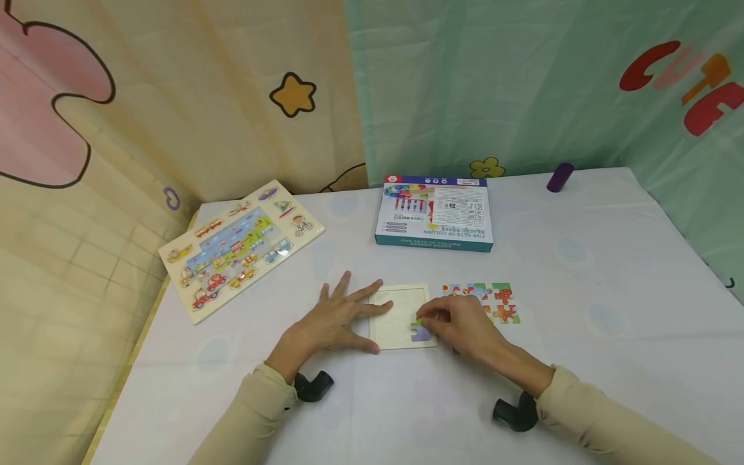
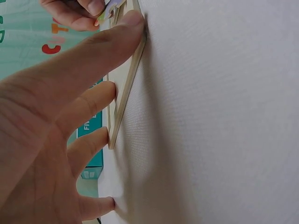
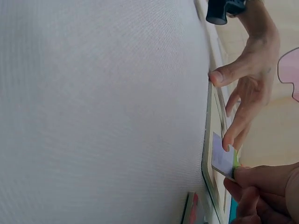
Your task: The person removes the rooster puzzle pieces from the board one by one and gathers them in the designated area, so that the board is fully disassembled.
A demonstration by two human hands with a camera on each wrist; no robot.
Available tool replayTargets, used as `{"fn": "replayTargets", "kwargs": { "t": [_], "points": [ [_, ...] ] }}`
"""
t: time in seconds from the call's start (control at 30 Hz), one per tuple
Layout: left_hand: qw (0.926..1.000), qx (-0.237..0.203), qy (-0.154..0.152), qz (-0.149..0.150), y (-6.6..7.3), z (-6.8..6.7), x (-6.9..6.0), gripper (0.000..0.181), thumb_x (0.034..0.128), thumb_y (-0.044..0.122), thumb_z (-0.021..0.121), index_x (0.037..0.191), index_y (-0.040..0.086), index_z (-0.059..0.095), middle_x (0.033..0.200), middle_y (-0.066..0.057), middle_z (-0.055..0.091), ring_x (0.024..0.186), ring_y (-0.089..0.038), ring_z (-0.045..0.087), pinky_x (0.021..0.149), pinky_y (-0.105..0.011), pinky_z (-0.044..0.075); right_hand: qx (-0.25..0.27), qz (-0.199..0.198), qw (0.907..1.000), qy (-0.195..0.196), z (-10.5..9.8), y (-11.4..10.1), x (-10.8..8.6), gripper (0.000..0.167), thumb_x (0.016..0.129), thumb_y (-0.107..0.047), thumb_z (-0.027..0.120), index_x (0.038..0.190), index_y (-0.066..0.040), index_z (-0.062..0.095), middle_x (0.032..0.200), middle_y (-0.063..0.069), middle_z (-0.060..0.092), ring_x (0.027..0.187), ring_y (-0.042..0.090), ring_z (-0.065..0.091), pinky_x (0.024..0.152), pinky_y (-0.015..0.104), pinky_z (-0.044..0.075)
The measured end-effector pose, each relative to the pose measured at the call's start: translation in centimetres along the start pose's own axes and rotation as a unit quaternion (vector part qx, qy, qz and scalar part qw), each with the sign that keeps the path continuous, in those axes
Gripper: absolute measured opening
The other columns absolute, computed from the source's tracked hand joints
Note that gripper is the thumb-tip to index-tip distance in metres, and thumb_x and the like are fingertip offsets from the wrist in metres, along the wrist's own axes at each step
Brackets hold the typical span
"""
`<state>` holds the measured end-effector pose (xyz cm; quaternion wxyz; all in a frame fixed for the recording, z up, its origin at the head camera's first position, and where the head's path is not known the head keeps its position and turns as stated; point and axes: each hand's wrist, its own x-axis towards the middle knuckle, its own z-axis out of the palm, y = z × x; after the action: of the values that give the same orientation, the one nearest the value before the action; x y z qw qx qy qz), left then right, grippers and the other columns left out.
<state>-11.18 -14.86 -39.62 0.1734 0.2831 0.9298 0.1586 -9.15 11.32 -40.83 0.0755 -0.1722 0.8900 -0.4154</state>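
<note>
A small square wooden puzzle tray (image 1: pixel 392 328) lies on the white table, its visible base bare. My left hand (image 1: pixel 332 321) rests at its left side with fingers spread. In the left wrist view, the thumb (image 2: pixel 124 35) touches the tray's edge. My right hand (image 1: pixel 467 328) pinches a purple and green puzzle piece (image 1: pixel 420 333) between thumb and fingertips at the tray's lower right corner. The right wrist view has this piece (image 3: pixel 222 155) tilted over the tray; whether it touches the base I cannot tell. Several loose puzzle pieces (image 1: pixel 504 314) lie right of the tray, partly behind my right hand.
A larger wooden picture puzzle board (image 1: pixel 267 265) lies at the back left. Behind the tray lies a flat boxed bead set (image 1: pixel 433 216). A dark purple cylinder (image 1: pixel 560 177) is at the back right edge. Patterned curtains (image 1: pixel 500 77) hang behind the table.
</note>
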Motion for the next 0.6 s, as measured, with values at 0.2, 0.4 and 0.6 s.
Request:
{"fn": "replayTargets", "kwargs": {
  "t": [0.2,0.4,0.6],
  "points": [
    [1.0000,-0.001,-0.001,0.001,0.1,-0.1,0.0,0.080,0.0723,0.054,0.081,0.144,0.035,0.050,0.162,0.007,0.020,0.145,-0.050,-0.002,0.107,-0.076,0.005,0.014,0.025,0.9996,0.006,-0.7,0.0,-0.2,0.011,0.085,-0.009,0.076,0.092,-0.016,0.078,0.083,-0.008,0.070,0.068,0.011,0.056,0.055,0.024,0.046],
    [1.0000,0.000,0.002,0.003,0.1,-0.1,0.1,0.080,0.0718,0.053,0.081,0.143,0.035,0.051,0.162,0.006,0.021,0.145,-0.051,-0.001,0.107,-0.076,0.006,0.032,0.069,0.9971,-0.001,-2.2,0.7,-1.1,0.010,0.086,-0.011,0.075,0.093,-0.017,0.079,0.086,-0.006,0.071,0.069,0.014,0.058,0.052,0.024,0.046],
    [1.0000,-0.002,0.000,0.003,0.2,-0.1,0.1,0.080,0.0710,0.052,0.082,0.143,0.034,0.051,0.162,0.005,0.022,0.145,-0.051,-0.001,0.106,-0.076,0.006,0.021,0.074,0.9970,0.008,-4.3,2.4,-2.7,0.010,0.086,-0.014,0.076,0.095,-0.016,0.079,0.088,-0.005,0.072,0.071,0.014,0.060,0.053,0.023,0.047]
  ]
}}
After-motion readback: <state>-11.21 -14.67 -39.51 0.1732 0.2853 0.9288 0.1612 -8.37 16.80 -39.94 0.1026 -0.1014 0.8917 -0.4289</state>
